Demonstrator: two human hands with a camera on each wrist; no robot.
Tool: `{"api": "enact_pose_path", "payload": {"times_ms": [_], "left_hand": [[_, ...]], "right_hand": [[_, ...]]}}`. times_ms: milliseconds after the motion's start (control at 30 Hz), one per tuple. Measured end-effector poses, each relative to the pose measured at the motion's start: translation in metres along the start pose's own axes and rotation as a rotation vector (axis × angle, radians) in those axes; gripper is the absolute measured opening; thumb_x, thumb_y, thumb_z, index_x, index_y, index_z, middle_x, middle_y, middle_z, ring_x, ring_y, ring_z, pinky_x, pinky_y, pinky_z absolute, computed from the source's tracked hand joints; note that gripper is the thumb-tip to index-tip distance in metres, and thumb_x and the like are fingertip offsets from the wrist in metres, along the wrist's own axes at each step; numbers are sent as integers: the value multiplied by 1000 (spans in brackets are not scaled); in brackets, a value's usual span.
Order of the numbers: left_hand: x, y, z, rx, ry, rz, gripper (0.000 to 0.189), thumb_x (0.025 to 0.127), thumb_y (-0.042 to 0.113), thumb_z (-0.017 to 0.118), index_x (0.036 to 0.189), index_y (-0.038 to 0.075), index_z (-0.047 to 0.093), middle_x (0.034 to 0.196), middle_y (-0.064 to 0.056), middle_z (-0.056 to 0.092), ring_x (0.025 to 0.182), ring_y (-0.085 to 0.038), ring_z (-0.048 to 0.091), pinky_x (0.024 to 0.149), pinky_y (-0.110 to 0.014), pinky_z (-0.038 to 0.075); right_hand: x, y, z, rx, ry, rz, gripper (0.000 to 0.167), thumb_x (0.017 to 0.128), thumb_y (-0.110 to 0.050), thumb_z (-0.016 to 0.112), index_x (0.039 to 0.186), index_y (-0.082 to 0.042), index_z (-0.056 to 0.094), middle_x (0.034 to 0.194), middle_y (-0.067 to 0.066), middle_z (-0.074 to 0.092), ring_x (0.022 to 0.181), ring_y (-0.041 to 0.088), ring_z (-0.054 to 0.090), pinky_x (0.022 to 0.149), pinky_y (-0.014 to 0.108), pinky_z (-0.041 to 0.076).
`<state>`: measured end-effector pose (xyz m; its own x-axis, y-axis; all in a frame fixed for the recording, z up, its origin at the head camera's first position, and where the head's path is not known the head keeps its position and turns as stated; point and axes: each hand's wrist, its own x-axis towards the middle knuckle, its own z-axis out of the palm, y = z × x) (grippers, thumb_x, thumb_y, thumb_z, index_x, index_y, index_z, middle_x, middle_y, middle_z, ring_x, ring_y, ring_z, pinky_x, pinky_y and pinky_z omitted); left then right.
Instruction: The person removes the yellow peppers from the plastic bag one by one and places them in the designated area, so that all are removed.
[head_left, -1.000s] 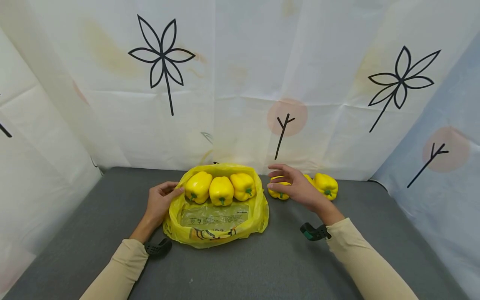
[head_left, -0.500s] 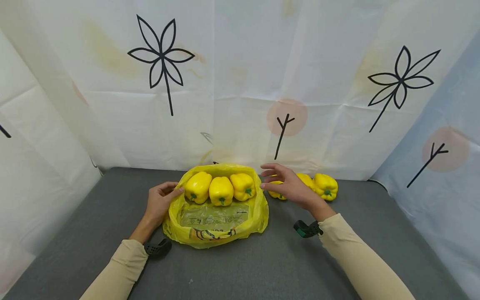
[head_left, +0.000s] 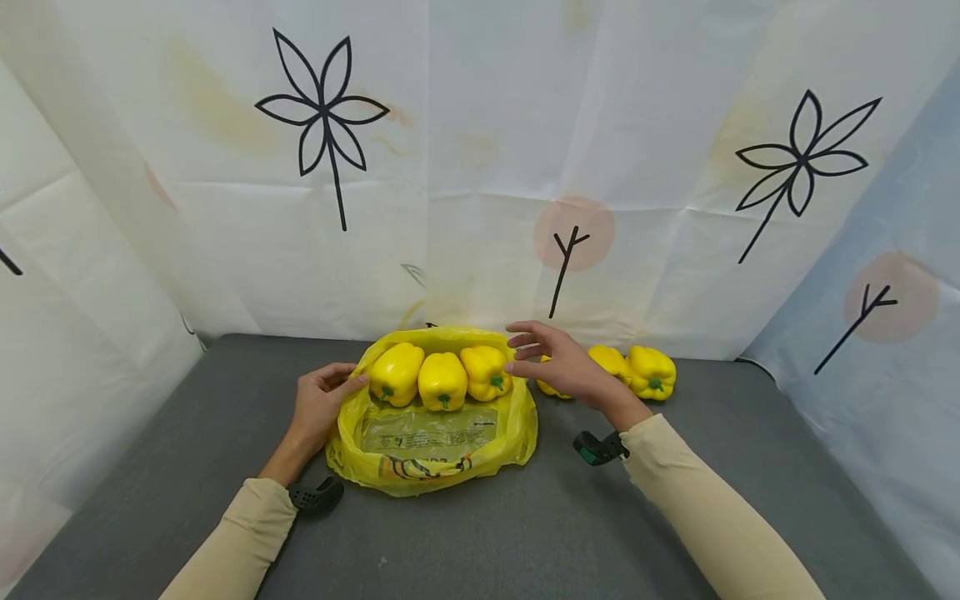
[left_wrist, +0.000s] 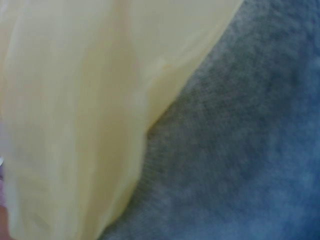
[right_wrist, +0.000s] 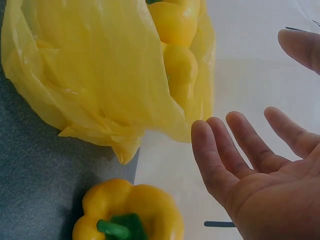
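Observation:
A yellow plastic bag (head_left: 432,482) lies with its mouth spread on the grey table. Inside, along the back, sit three yellow bell peppers (head_left: 442,382), green stems facing me. My left hand (head_left: 318,408) pinches the bag's left rim between thumb and fingers; the left wrist view shows only blurred bag film (left_wrist: 85,120) and grey cloth. Over the bag's right edge hovers my right hand (head_left: 558,364), fingers spread and holding nothing. Beneath it, a bell pepper (right_wrist: 132,210) outside the bag is partly hidden in the head view.
Two more yellow bell peppers stand to the right, the nearer-middle pepper (head_left: 609,362) partly behind my right hand and the outer pepper (head_left: 651,373) fully visible. A white printed curtain (head_left: 465,250) hangs along the back edge of the grey table (head_left: 465,550).
My right hand has moved left, from above the loose peppers to the bag's right rim, uncovering more of the middle loose pepper. The left hand and bag have stayed put.

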<state>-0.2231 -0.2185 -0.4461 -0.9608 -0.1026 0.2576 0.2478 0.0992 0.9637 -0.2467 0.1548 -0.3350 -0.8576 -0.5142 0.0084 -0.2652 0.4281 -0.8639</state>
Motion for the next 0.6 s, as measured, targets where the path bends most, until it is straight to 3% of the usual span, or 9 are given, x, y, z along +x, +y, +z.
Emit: {"api": "enact_pose_path", "payload": {"times_ms": [233, 600], "left_hand": [[0, 0, 0, 0, -2, 5, 32, 97, 8, 70, 118, -15, 65, 91, 7, 69, 83, -7, 67, 73, -20, 58], [0, 1, 0, -6, -6, -3, 32, 97, 8, 70, 118, -16, 65, 92, 8, 70, 84, -7, 67, 73, -20, 58]], "right_hand": [[7, -2, 4, -7, -25, -21, 65, 96, -30, 73, 153, -16, 44, 148, 17, 49, 133, 37, 50, 105, 55, 45], [14, -2, 11, -18, -25, 19, 71, 94, -27, 75, 154, -11, 42, 151, 18, 45, 135, 37, 47, 105, 55, 45]]}}
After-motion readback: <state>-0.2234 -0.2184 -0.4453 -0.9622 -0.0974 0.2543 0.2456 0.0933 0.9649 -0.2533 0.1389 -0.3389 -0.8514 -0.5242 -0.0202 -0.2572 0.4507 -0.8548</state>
